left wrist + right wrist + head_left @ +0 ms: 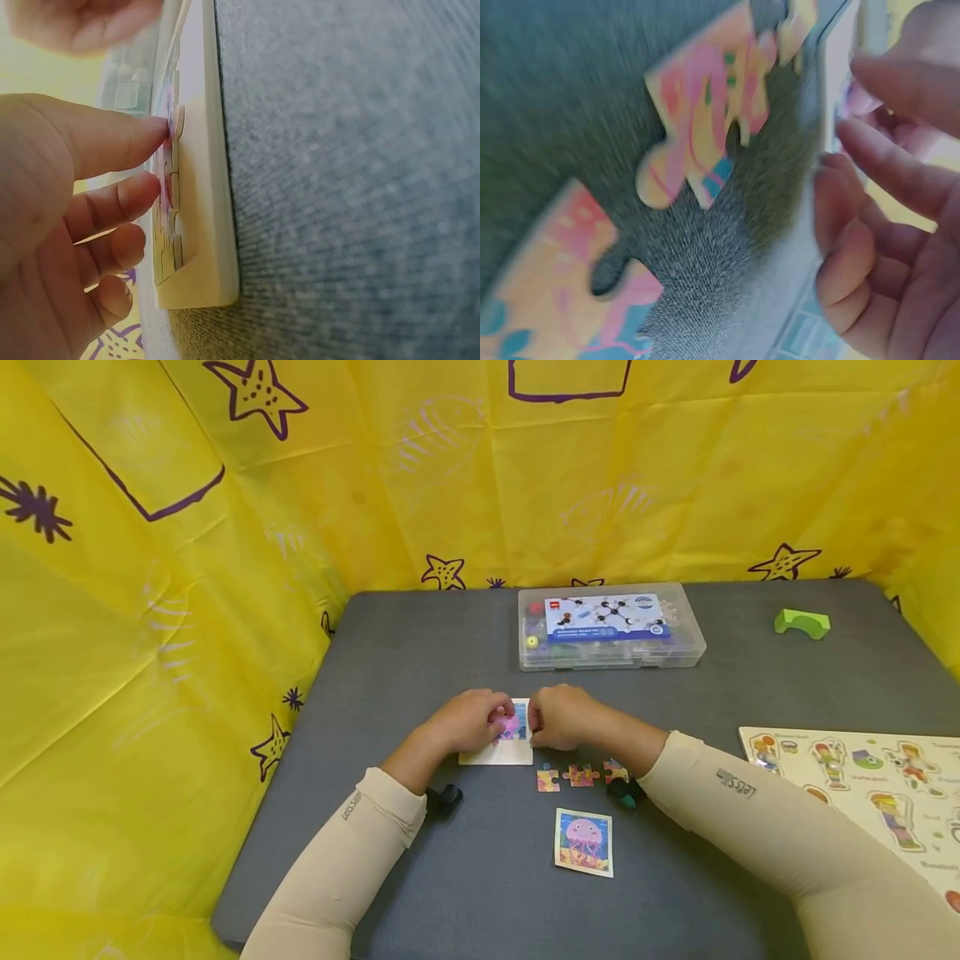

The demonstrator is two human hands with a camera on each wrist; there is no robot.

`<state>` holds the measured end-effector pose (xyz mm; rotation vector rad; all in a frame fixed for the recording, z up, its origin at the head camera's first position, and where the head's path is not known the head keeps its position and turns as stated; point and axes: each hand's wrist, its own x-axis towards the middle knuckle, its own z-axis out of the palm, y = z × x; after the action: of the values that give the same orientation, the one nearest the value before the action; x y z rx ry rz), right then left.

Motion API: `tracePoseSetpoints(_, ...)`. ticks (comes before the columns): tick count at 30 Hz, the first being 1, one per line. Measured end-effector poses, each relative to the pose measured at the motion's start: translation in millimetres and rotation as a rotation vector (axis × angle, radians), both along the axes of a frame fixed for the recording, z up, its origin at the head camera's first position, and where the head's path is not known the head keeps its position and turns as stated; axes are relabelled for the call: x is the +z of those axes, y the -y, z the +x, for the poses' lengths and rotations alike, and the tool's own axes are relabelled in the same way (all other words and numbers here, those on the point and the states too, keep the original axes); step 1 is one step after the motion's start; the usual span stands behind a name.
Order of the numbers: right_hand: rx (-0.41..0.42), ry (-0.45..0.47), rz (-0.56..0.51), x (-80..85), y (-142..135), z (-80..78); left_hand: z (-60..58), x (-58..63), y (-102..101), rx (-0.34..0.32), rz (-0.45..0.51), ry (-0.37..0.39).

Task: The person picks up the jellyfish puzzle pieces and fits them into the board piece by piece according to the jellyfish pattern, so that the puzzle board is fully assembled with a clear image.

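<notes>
A pale puzzle tray lies on the table, with joined jellyfish pieces in its far part and a bare strip along its near side. My left hand is over the tray's left side. In the left wrist view its thumb touches the pieces' near edge, and the index fingertip is close beside. At the tray's right edge is my right hand, thumb and index apart, lower fingers bent; nothing shows between them. Loose puzzle pieces lie just nearer than the right hand. A jellyfish picture card lies nearer still.
Behind the tray sits a clear plastic case with a molecular model label. A green arch block stands at the far right. A sports picture board lies at right, partly under the right sleeve. Yellow cloth hangs around the table.
</notes>
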<state>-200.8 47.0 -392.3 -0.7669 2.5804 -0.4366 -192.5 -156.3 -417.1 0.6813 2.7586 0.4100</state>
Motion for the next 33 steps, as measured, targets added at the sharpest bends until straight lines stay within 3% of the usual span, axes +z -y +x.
tracePoseSetpoints(7,0.078,0.041,0.059,1.5,-10.6,34.1,3.8,2.8,6.9,0.0,0.004,-0.034)
tracePoseSetpoints(13,0.075,-0.014,-0.004,-5.3,-13.7,44.3,14.5,10.6,27.2,0.008,0.016,-0.028)
tracePoseSetpoints(25,0.058,0.032,-0.231,-7.3,-13.0,37.9,32.3,11.9,52.4,-0.01,-0.006,0.034)
tracePoseSetpoints(33,-0.06,0.138,-0.367,-7.7,24.9,16.3,32.8,9.2,56.3,0.02,0.022,0.033)
